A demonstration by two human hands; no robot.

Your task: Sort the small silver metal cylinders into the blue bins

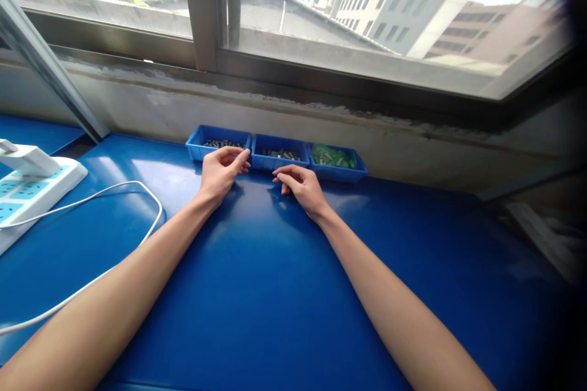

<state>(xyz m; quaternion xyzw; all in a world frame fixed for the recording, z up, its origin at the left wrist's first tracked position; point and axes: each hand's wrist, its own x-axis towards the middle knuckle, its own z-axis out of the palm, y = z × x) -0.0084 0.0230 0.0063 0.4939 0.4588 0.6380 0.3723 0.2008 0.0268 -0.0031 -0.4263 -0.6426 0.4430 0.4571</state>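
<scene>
Three small blue bins stand in a row by the wall. Small dark and metallic pieces lie in the left bin (pixel 196 150) and the middle bin (pixel 270 162). The right bin (pixel 343 175) holds a green bag (pixel 323 154) with small metallic pieces. My left hand (pixel 219 174) is in front of the left bin, thumb and fingers pinched around a tiny dark piece (pixel 248 154). In front of the middle bin, my right hand (pixel 302 188) has its fingers pinched together. Whatever may be between those fingertips is too small to make out.
The bins rest on a glossy blue table (pixel 257 293). A white power strip (pixel 46 192) with a plugged-in white adapter (pixel 32 160) lies at the left. A white cable (pixel 158 201) loops across the table beside my left forearm. Behind is a window frame (pixel 204 12).
</scene>
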